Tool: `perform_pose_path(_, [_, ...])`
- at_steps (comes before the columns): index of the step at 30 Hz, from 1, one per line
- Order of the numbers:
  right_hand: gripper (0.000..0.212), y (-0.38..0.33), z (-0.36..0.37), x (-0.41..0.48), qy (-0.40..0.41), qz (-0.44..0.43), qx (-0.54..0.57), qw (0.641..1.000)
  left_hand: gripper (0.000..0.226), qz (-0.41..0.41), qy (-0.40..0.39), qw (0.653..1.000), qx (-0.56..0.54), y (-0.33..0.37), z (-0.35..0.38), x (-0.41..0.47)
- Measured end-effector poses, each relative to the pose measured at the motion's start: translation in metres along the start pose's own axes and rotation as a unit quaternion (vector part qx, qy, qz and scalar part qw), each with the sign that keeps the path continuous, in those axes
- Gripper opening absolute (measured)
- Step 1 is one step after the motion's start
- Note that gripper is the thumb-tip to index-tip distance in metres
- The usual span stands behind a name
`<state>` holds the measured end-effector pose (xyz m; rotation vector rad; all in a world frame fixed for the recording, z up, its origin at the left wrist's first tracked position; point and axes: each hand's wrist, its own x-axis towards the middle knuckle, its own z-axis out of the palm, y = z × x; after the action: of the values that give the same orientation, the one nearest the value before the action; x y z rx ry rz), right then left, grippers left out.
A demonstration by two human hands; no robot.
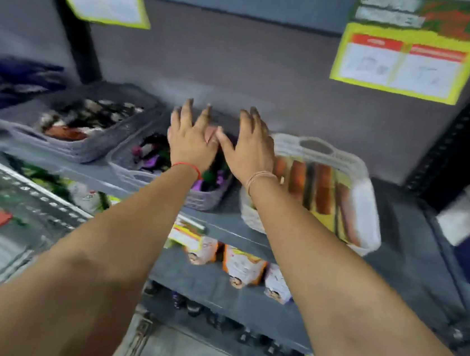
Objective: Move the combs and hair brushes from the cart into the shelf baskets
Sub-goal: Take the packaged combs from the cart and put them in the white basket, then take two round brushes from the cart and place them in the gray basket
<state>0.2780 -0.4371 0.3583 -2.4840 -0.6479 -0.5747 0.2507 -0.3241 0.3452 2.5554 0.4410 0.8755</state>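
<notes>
Head view, badly blurred: I see packaged brown combs (323, 188) lying in a white plastic basket (367, 210) on the grey metal shelf (414, 242). Just left sits a grey plastic basket (204, 200) of purple and green items. Over its far end my left hand (193, 138) and right hand (249, 147) hover, fingers spread, grasping nothing, thumbs nearly touching.

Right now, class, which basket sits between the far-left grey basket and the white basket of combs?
In the head view, the middle grey basket, with purple and green items; both hands hover over it.
</notes>
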Motion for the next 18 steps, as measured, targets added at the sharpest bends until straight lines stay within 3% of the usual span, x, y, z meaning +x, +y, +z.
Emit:
perform_pose_path(4, [0.064, -0.088, 0.055, 0.001, -0.053, -0.114, 0.036, 0.991, 0.056, -0.109, 0.070, 0.991, 0.043, -0.115, -0.056, -0.022])
perform_pose_path(7, [0.065, -0.145, 0.107, -0.015, -0.130, -0.188, 0.059, 0.972, 0.057, -0.256, 0.033, 0.964, 0.065, -0.214, -0.094, -0.061])
perform_pose_path(11, [0.067, -0.211, 0.176, -0.047, -0.275, -0.175, 0.158, 0.932, 0.054, -0.405, -0.042, 0.913, -0.014, -0.310, -0.122, -0.110])
perform_pose_path(14, [0.068, -0.248, 0.220, -0.075, -0.359, -0.154, 0.199, 0.899, 0.057, -0.509, -0.001, 0.848, -0.147, -0.354, -0.127, -0.146])
perform_pose_path(18, [0.072, -0.281, 0.275, -0.102, -0.518, -0.084, 0.196, 0.828, 0.070, -0.645, 0.046, 0.726, -0.233, -0.402, -0.122, -0.185])
